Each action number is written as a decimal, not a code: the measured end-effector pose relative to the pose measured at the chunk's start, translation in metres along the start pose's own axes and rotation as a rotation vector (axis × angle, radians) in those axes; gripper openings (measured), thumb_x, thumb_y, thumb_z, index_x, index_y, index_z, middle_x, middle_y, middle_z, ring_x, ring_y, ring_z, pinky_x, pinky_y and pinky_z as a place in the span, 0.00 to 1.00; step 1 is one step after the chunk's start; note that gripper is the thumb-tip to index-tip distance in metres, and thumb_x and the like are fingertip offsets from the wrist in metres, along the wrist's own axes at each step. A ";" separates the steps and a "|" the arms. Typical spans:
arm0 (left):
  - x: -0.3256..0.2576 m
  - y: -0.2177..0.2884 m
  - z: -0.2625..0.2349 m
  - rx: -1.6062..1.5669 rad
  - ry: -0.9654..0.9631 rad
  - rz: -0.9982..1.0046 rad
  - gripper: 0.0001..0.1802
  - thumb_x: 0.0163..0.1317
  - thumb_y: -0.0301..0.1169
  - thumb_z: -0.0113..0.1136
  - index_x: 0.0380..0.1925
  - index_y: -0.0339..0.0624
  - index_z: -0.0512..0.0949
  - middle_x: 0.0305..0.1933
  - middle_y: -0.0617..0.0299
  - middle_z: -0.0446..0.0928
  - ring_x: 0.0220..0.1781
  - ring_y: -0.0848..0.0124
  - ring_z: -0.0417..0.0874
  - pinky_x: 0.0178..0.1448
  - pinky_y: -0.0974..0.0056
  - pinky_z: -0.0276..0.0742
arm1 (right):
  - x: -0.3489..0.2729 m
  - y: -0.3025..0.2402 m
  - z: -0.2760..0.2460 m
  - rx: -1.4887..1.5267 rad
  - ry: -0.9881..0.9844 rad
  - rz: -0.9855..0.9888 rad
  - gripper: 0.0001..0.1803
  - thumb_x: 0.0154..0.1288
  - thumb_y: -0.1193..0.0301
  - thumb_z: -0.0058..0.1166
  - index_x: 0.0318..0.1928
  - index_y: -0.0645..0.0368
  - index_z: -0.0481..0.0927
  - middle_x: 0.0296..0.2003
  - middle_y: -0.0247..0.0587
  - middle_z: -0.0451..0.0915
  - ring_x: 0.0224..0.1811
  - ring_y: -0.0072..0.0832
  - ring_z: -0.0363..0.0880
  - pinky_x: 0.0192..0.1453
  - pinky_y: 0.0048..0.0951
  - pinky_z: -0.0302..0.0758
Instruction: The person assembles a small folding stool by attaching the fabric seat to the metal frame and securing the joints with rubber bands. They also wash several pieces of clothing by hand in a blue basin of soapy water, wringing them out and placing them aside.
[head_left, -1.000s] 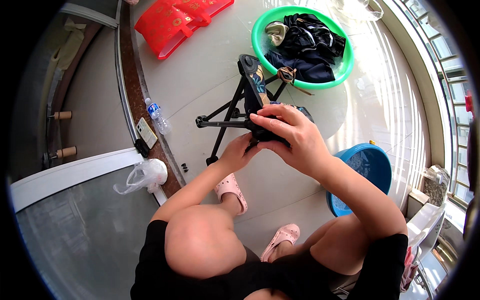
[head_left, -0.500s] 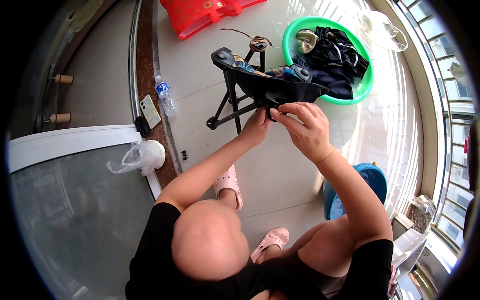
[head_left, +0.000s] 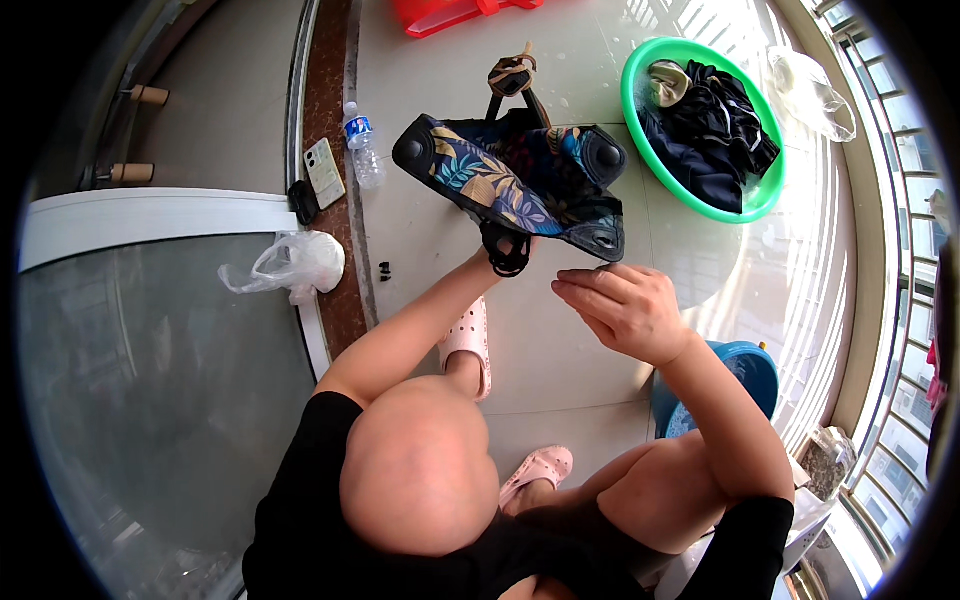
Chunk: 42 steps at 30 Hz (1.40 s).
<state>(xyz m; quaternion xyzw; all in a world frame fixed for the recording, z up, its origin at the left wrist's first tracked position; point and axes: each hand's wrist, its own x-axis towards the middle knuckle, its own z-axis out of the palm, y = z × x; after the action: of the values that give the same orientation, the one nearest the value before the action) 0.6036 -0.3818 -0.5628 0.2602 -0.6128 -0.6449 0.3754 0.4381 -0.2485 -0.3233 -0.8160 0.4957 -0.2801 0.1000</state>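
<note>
A small folding stool (head_left: 500,185) with a dark, leaf-patterned cloth seat and black leg tubes is held tilted in front of me. My left hand (head_left: 491,266) grips it from below, closed around its leg area; most of the fingers are hidden behind the seat and the black leg ends (head_left: 506,252). Just under the seat's near right corner is my right hand (head_left: 632,312). Its fingers are pressed together in a pinch, pointing left, and I cannot make out what, if anything, lies between them. A tan cord (head_left: 512,72) is tied around the far leg joint.
A green basin (head_left: 633,120) of dark wet clothes stands at the far right, a blue bucket (head_left: 760,375) at the near right. On the left lie a plastic bottle (head_left: 366,150), a phone (head_left: 323,174), a white plastic bag (head_left: 300,265) and small black pieces (head_left: 385,271). A red bag (head_left: 440,15) is far off.
The stool has been tipped so its patterned seat top faces me. My right hand has come off the black joint and moved down and slightly right; the left keeps its hold.
</note>
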 end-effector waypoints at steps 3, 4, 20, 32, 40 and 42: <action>-0.009 -0.005 0.001 -0.233 0.055 0.099 0.13 0.73 0.41 0.50 0.49 0.48 0.72 0.48 0.66 0.75 0.52 0.70 0.76 0.61 0.64 0.75 | 0.014 -0.002 -0.022 -0.093 0.278 0.106 0.23 0.48 0.69 0.71 0.47 0.49 0.80 0.49 0.36 0.78 0.47 0.35 0.78 0.49 0.35 0.73; -0.012 -0.003 0.000 -0.182 0.023 0.094 0.14 0.73 0.41 0.50 0.51 0.47 0.71 0.50 0.66 0.75 0.53 0.70 0.76 0.62 0.64 0.75 | 0.019 -0.001 -0.023 -0.129 0.287 0.148 0.28 0.48 0.71 0.73 0.52 0.51 0.77 0.51 0.42 0.76 0.51 0.40 0.76 0.53 0.41 0.72; -0.035 0.216 -0.057 0.124 -0.200 -0.628 0.12 0.73 0.37 0.52 0.44 0.38 0.72 0.46 0.64 0.77 0.38 0.76 0.80 0.41 0.68 0.78 | 0.056 0.004 -0.017 1.118 0.410 0.818 0.08 0.71 0.70 0.57 0.41 0.63 0.79 0.32 0.24 0.77 0.35 0.10 0.71 0.41 0.14 0.68; -0.043 0.205 -0.026 0.338 -0.133 -0.272 0.23 0.53 0.29 0.72 0.49 0.38 0.75 0.43 0.56 0.81 0.41 0.68 0.82 0.44 0.63 0.80 | 0.061 -0.016 0.003 0.186 0.190 0.012 0.17 0.43 0.84 0.60 0.36 0.54 0.81 0.42 0.35 0.80 0.46 0.37 0.80 0.50 0.34 0.77; -0.032 0.275 -0.073 0.928 0.021 -0.303 0.12 0.56 0.22 0.53 0.40 0.39 0.80 0.43 0.56 0.80 0.38 0.61 0.82 0.38 0.55 0.77 | 0.038 -0.006 0.022 0.135 0.101 -0.017 0.15 0.44 0.81 0.61 0.36 0.52 0.80 0.41 0.30 0.81 0.48 0.31 0.81 0.53 0.34 0.78; -0.014 0.281 -0.077 1.019 0.161 0.002 0.12 0.63 0.29 0.55 0.45 0.41 0.80 0.51 0.57 0.80 0.51 0.58 0.81 0.53 0.56 0.75 | 0.050 -0.012 0.020 0.100 0.211 0.019 0.14 0.45 0.80 0.61 0.35 0.52 0.80 0.40 0.30 0.81 0.47 0.30 0.81 0.52 0.33 0.78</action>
<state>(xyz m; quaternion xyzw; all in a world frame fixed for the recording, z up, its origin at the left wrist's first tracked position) 0.7192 -0.4072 -0.2967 0.4585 -0.8185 -0.2419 0.2476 0.4757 -0.2882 -0.3163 -0.7712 0.4965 -0.3881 0.0907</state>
